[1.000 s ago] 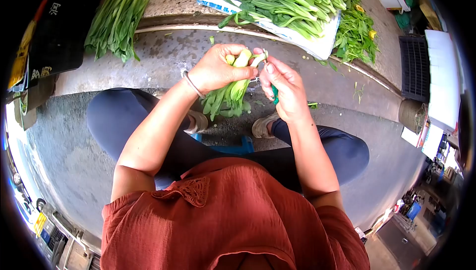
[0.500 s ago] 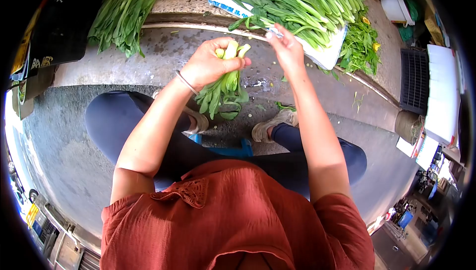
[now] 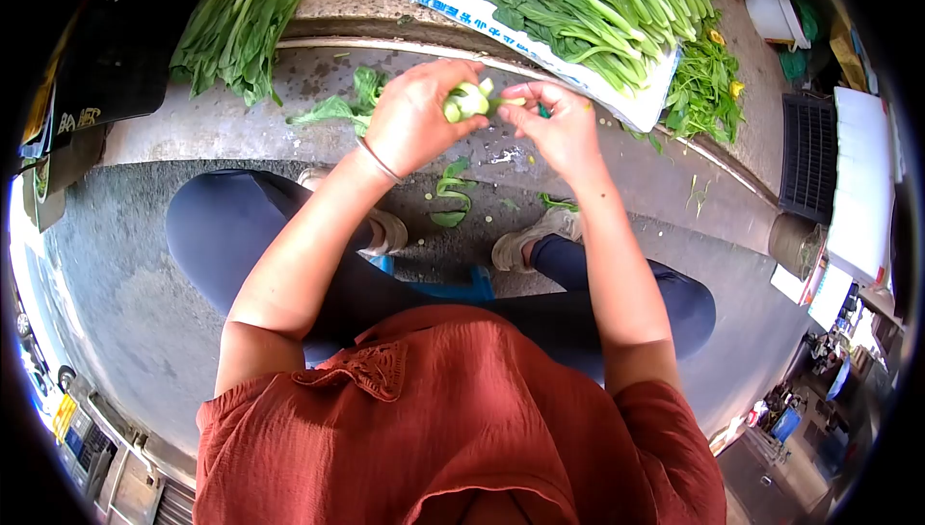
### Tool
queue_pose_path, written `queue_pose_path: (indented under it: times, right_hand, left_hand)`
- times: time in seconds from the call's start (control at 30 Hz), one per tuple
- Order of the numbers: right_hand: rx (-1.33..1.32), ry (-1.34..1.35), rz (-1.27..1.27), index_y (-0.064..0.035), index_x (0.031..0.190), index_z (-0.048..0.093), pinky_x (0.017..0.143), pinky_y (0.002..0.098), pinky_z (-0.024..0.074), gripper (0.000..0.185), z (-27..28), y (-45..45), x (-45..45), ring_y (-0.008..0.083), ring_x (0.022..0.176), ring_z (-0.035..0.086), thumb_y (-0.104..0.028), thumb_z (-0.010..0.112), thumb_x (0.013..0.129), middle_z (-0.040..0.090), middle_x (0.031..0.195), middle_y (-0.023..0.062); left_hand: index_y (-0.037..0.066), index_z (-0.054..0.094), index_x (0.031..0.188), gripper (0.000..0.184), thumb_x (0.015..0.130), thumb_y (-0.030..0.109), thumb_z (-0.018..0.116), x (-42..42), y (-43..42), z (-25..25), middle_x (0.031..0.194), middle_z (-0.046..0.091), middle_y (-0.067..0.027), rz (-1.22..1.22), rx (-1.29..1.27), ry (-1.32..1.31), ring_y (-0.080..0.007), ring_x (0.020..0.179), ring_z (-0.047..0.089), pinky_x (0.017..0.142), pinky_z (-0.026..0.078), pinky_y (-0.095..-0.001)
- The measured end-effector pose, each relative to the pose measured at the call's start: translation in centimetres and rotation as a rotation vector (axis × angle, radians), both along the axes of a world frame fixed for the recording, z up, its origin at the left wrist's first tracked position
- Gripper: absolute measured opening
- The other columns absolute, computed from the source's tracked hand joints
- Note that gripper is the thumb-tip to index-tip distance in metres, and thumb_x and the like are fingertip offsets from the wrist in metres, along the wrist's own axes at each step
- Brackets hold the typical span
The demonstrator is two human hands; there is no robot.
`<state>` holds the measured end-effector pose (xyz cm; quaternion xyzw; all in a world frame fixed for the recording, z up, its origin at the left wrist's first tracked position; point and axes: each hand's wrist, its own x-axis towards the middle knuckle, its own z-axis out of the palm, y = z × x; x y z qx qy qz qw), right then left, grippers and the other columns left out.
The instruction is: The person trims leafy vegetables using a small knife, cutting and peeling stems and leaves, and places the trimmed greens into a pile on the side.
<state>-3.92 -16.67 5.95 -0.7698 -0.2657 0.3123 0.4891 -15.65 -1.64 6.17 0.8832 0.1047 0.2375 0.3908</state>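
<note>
Big stuff first: pavement [image 3: 713, 265] under both hands, white tray [image 3: 647, 116] of long greens just beyond the right hand [image 3: 568, 135], corner close enough to crowd that wrist. Stacked greens [image 3: 246, 24] lie beyond the left hand [image 3: 409, 120], black crate [image 3: 807, 149] well off to the right. Left hand is closed round a bunch of greens [image 3: 467, 101] — stem ends toward the right hand, leaves out past the other side, middle hidden by the palm. Right fingers pinch a thin stalk piece [image 3: 514, 101] at those ends. Best handling, I'd say: firm but soft left grip, ends level, small pulls so stems don't snap. Green thing [image 3: 543, 112] in the right hand is mostly hidden; can't tell what. Right shoe [image 3: 533, 241] and loose leaves [image 3: 450, 217] sit nearer the body than the hands, clutter below.
</note>
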Motion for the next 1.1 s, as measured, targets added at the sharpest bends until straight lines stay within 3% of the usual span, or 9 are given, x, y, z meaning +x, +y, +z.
queue_pose_path:
  times: [0.03,0.1,0.17,0.33,0.63,0.77,0.83,0.93,1.1]
  right_hand:
    - [0.030,0.151,-0.011,-0.0020,0.091,0.065,0.053,0.0213,0.0440,0.020,0.7,-0.2,-1.0,0.0067,0.060,0.055,-0.013,0.069,0.074,0.062,0.073,0.0014]
    - [0.106,0.259,-0.022,-0.0015,0.093,0.064,0.049,0.0183,0.0402,0.020,0.9,-0.6,-2.0,0.0054,0.058,0.054,-0.015,0.066,0.078,0.061,0.072,0.0024]
    - [0.212,0.454,-0.133,-0.0014,0.097,0.063,0.047,0.0177,0.0362,0.024,0.7,-1.0,-2.4,0.0050,0.056,0.051,-0.020,0.063,0.081,0.061,0.072,0.0015]
    - [0.315,0.685,-0.120,-0.0014,0.117,0.052,0.046,0.0172,0.0295,0.040,0.9,-1.7,-3.2,0.0042,0.057,0.041,-0.029,0.052,0.089,0.050,0.070,-0.0026]
    - [0.334,0.803,-0.146,-0.0012,0.117,0.052,0.041,0.0162,0.0265,0.037,-1.9,-1.8,-2.8,0.0038,0.050,0.037,-0.024,0.055,0.087,0.045,0.065,-0.0029]
    - [-0.058,0.632,-0.218,-0.0024,0.116,0.053,0.044,0.0166,0.0314,0.041,-7.5,-3.9,-2.8,0.0040,0.052,0.041,-0.028,0.058,0.085,0.050,0.068,-0.0024]
    - [-0.257,0.341,-0.327,-0.0015,0.107,0.059,0.051,0.0185,0.0378,0.037,-8.8,-4.5,-3.0,0.0049,0.057,0.046,-0.028,0.064,0.082,0.056,0.071,-0.0005]
    - [-0.002,0.274,-0.615,0.0004,0.083,0.062,0.055,0.0200,0.0413,0.023,-10.0,-4.9,-1.7,0.0058,0.061,0.052,-0.021,0.068,0.078,0.060,0.068,0.0020]
    - [-0.249,0.307,-0.255,-0.0052,0.086,0.063,0.056,0.0253,0.0463,0.016,-12.1,-4.4,-3.8,0.0125,0.063,0.058,-0.019,0.063,0.079,0.062,0.072,0.0043]
  left_hand:
    - [0.006,0.058,0.089,0.032,0.063,0.013,0.075,0.1,-0.2,-0.1,0.079,0.063,-0.0076,-0.087,0.087,-0.078,-0.0229,0.066,0.060,0.062,0.048,-0.0286]
    - [0.005,0.057,0.090,0.033,0.064,0.013,0.076,-0.2,-0.7,-0.1,0.078,0.063,-0.0063,-0.089,0.087,0.153,-0.0163,0.065,0.059,0.063,0.048,-0.0266]
    - [0.005,0.057,0.090,0.031,0.067,0.013,0.076,-0.2,-1.2,-0.7,0.074,0.061,-0.0024,-0.106,-0.395,0.238,-0.0079,0.064,0.053,0.060,0.046,-0.0238]
    - [0.004,0.060,0.089,0.030,0.067,0.013,0.078,-0.1,-0.9,-0.8,0.074,0.059,0.0021,-0.107,-0.788,0.353,-0.0044,0.069,0.051,0.064,0.045,-0.0211]
    - [0.004,0.061,0.089,0.026,0.068,0.008,0.076,-0.3,-0.1,-0.7,0.075,0.059,0.0029,-0.121,-0.817,0.262,-0.0039,0.066,0.052,0.061,0.045,-0.0206]
    - [0.003,0.060,0.092,0.024,0.071,0.007,0.072,-0.5,1.7,-0.4,0.080,0.061,0.0002,0.120,-0.659,0.261,-0.0068,0.070,0.056,0.065,0.046,-0.0203]
    - [0.003,0.059,0.083,0.025,0.069,0.017,0.075,-0.5,2.6,-0.7,0.072,0.059,-0.0003,0.138,-0.591,0.208,-0.0065,0.066,0.053,0.060,0.045,-0.0226]
    - [0.003,0.057,0.083,0.024,0.069,0.016,0.073,0.1,2.1,-1.3,0.072,0.060,-0.0016,0.195,-0.693,0.040,-0.0074,0.066,0.053,0.061,0.046,-0.0240]
    - [0.001,0.060,0.084,0.033,0.065,0.024,0.075,0.6,3.3,-1.3,0.069,0.062,-0.0071,0.297,-0.508,0.059,-0.0134,0.062,0.057,0.061,0.047,-0.0277]
